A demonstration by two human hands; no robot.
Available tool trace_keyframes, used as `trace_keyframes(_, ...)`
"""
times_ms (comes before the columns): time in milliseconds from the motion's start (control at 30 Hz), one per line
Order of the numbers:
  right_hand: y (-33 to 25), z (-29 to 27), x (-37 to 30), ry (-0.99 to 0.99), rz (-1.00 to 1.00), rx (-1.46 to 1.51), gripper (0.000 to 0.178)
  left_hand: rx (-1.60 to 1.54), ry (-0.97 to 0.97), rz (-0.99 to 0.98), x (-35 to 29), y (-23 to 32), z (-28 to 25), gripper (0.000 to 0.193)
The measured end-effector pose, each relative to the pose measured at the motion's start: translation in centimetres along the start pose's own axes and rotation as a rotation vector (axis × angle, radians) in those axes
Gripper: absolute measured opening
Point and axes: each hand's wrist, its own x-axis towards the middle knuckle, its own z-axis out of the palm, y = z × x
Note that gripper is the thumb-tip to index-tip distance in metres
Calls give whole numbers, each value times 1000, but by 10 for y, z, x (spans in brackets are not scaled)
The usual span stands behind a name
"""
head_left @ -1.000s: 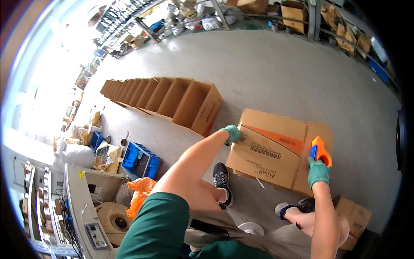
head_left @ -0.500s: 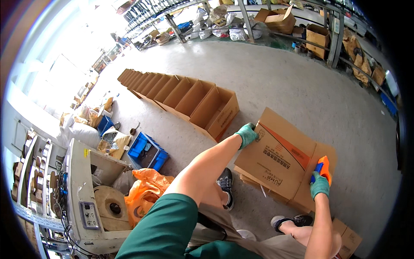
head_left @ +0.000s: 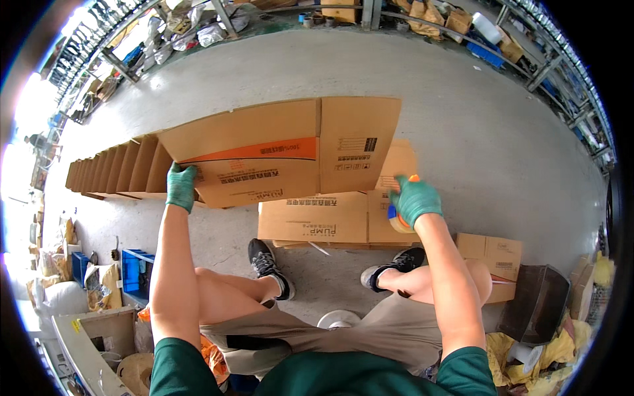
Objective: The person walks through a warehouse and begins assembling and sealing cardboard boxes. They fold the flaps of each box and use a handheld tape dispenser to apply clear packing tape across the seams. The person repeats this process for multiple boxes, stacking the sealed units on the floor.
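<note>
My left hand (head_left: 180, 187), in a green glove, grips the lower left edge of a flattened cardboard carton (head_left: 254, 148) with an orange stripe. The carton is raised and tilted, its right part overhanging a stack of flat cartons (head_left: 314, 219) on the floor. In my right hand (head_left: 419, 200), also gloved in green, is a tape dispenser (head_left: 400, 222) with blue and orange parts, partly hidden by the fingers. It is over the right end of the stack, apart from the raised carton. Behind my left hand runs a row of open cartons (head_left: 141, 166).
A smaller carton (head_left: 492, 257) and a dark bin (head_left: 536, 302) stand at the right. Blue crates (head_left: 137, 272) and a grey machine casing (head_left: 76, 330) are at the left. Metal racking (head_left: 370, 13) lines the far side. My shoes (head_left: 264, 261) are close to the stack.
The view has swung to the right. My left hand has lifted the top flattened carton off the stack and moved it toward the open row. The tape dispenser has stayed in my right hand.
</note>
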Motion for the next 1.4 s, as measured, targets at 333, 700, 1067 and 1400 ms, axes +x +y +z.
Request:
trace_keyframes(333,-51,-61,-1,737,-410,12,81,96,-129,79,-16,19,17,33)
trace_keyframes(700,-47,-85,-20,676,-691,842,42,62,-369,-16,-30,23,23,49)
trace_keyframes(1067,-26,-24,27,429,-705,489,33,264,-738,-33,-67,57,78,106)
trace_keyframes(1400,-15,-21,39,270,-525,1333,24,381,-728,414,-68,55,106,62)
